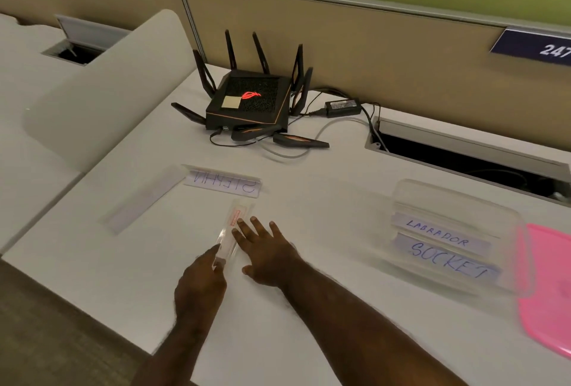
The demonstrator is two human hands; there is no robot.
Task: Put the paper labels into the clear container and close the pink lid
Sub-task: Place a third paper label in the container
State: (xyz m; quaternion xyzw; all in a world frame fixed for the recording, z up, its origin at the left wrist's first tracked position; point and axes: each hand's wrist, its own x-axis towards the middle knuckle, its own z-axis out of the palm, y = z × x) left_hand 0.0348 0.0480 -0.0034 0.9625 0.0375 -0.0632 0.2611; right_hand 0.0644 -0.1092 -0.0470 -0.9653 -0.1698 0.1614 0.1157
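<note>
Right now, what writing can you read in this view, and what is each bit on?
"LABRADOR": white paper label inside the clear plastic container.
"SOCKET": larger white paper label below it.
"STEPHN", upside down: folded white paper label on the desk.
"247": blue partition sign, cut off.
Red print on the clear sleeve: too blurred.

Both forearms come into view bare from the near edge of the desk, with no sleeves, cuffs or gloves. The left hand [200, 288] and right hand [267, 251] carry no rings, watch or wristband. Fine hair shows along the forearms, and the fingernails are short.
</note>
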